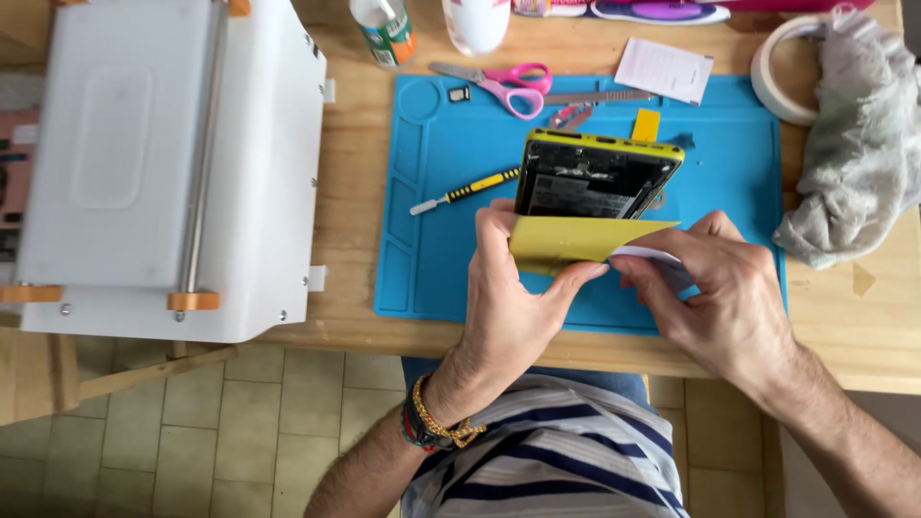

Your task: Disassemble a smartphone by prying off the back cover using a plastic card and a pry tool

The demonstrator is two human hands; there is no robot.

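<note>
Head view, left to right. A white machine (163, 163) with a metal bar down its top occupies the left end of the wooden counter (355, 182). A blue mat (432, 249) lies to its right, with shallow moulded compartments along its left and top edges; one small top compartment holds a small dark part (459, 94), the others look bare. On the mat lie a yellow-handled screwdriver (465, 192), pink-handled scissors (499, 84), a metal ruler (595, 97) and a small yellow tab (646, 124).

The left hand (508, 297) has its fingers clamped on a yellow back cover (576, 240), thumb on the near face, remaining fingers wrapped behind the left edge. The cover's long axis runs left to right, and it is hinged away from the phone (595, 177), which stands just behind it with its open interior facing the camera. The right hand (729, 288) sits at the cover's right end, fingers pinched together on a thin pale card (652, 255) at the seam under the cover. Both hands touch the work; the left carries it.

Beyond the mat lie a white paper slip (664, 69), a tape roll (782, 82) and a grey cloth (859, 144). A bottle (384, 29) and a white container (475, 24) stand at the far edge.
</note>
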